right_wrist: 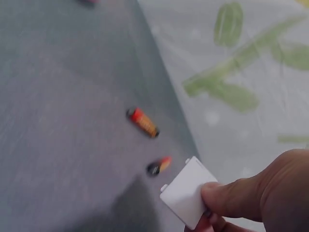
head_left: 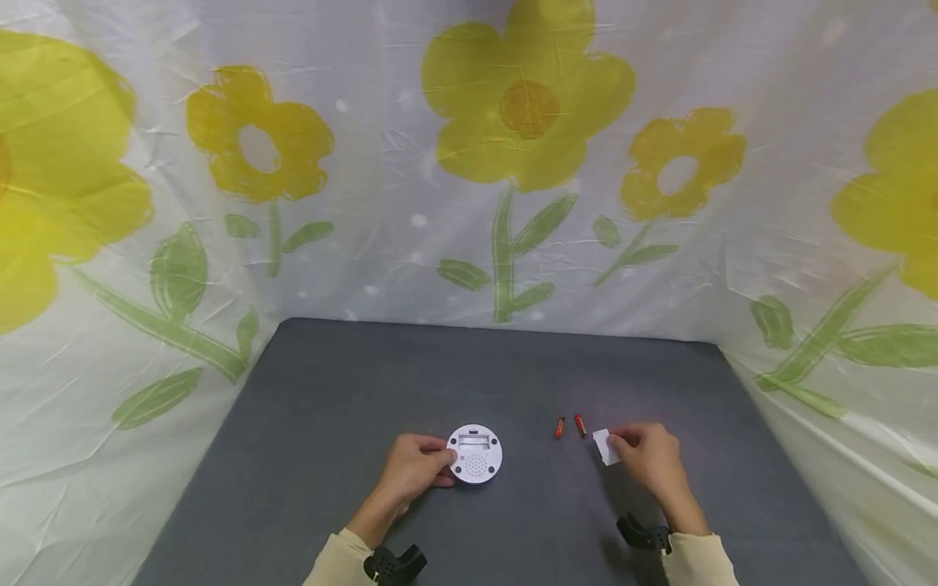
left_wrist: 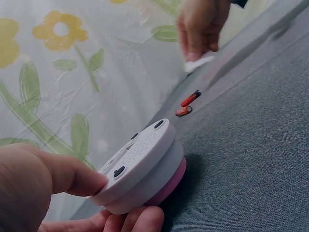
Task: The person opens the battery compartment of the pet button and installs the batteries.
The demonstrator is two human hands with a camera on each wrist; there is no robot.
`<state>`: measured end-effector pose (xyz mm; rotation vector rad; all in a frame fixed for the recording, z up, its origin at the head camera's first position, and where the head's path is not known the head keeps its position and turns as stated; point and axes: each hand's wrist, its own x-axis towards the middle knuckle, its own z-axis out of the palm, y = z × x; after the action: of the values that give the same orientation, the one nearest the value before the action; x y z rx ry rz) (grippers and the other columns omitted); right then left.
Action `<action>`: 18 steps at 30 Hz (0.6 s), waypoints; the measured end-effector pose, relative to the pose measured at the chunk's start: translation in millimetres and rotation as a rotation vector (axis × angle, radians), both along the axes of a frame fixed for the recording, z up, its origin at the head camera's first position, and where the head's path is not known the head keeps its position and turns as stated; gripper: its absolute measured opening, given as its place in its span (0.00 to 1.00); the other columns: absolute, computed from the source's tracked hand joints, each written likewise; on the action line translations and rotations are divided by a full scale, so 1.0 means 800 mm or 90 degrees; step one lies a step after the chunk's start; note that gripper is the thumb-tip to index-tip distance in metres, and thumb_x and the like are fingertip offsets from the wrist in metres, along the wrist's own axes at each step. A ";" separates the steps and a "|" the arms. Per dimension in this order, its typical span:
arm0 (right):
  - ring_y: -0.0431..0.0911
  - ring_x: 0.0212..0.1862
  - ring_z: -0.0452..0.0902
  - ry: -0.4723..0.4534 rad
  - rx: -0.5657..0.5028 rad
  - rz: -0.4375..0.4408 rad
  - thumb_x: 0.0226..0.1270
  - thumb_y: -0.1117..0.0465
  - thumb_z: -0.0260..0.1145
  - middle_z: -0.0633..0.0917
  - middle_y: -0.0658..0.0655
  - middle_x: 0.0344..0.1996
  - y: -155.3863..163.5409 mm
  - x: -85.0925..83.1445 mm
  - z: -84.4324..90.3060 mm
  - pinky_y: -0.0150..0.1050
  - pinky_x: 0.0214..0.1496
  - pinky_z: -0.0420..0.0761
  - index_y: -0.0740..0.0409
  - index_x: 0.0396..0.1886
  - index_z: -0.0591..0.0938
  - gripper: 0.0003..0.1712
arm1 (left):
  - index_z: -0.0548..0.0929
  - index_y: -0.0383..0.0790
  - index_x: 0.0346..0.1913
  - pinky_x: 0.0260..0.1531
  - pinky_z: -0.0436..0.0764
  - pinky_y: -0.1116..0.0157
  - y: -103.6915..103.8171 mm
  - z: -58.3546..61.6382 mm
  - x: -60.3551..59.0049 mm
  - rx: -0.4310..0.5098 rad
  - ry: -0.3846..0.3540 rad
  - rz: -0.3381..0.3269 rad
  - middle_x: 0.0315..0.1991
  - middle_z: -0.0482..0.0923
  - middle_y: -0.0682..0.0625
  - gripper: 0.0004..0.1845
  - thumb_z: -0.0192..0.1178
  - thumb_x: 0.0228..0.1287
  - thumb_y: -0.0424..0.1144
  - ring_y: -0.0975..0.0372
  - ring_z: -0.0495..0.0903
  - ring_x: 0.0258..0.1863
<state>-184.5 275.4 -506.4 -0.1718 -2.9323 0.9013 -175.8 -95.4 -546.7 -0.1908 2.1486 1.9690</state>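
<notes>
My left hand [head_left: 414,470] grips the edge of a round white device [head_left: 478,467], thumb on top and fingers beneath. Its underside faces up, showing an uncovered battery compartment [head_left: 473,442], speaker holes and dark rubber feet. In the left wrist view a pink layer [left_wrist: 169,186] shows at the device's far face. My right hand [head_left: 651,457] pinches a small white battery cover [right_wrist: 186,193] with two tabs along one edge, held above the table. Just left of that cover lie two red-and-black batteries, one [head_left: 560,428] apart from the other [head_left: 580,426].
A dark grey cloth covers the table [head_left: 352,382]. White curtains [head_left: 381,203] printed with yellow flowers hang behind it and along both sides. Black straps with cameras sit on both wrists.
</notes>
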 end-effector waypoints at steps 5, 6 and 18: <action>0.51 0.37 0.86 -0.010 0.013 -0.005 0.71 0.63 0.73 0.93 0.64 0.38 0.016 0.008 -0.015 0.42 0.35 0.82 0.67 0.43 0.93 0.10 | 0.85 0.17 0.55 0.31 0.94 0.61 -0.001 0.002 0.001 0.003 -0.002 -0.004 0.37 0.90 0.40 0.19 0.70 0.67 0.28 0.59 0.89 0.28; 0.51 0.37 0.86 -0.011 0.017 -0.006 0.70 0.63 0.73 0.94 0.63 0.38 0.018 0.009 -0.017 0.42 0.35 0.82 0.67 0.43 0.93 0.10 | 0.85 0.17 0.55 0.31 0.94 0.61 -0.001 0.002 0.001 0.005 -0.003 -0.005 0.37 0.90 0.40 0.19 0.70 0.67 0.28 0.59 0.89 0.28; 0.59 0.37 0.89 0.038 0.060 -0.037 0.66 0.62 0.75 0.94 0.56 0.32 0.022 0.017 -0.039 0.54 0.36 0.81 0.56 0.36 0.94 0.04 | 0.83 0.16 0.57 0.33 0.94 0.60 -0.001 0.003 0.001 0.010 -0.009 -0.018 0.40 0.90 0.38 0.21 0.70 0.67 0.28 0.58 0.90 0.30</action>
<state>-171.3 293.0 -537.9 -0.2199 -2.8911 0.7446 -174.7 -96.1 -544.6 -0.1707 2.1153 1.9621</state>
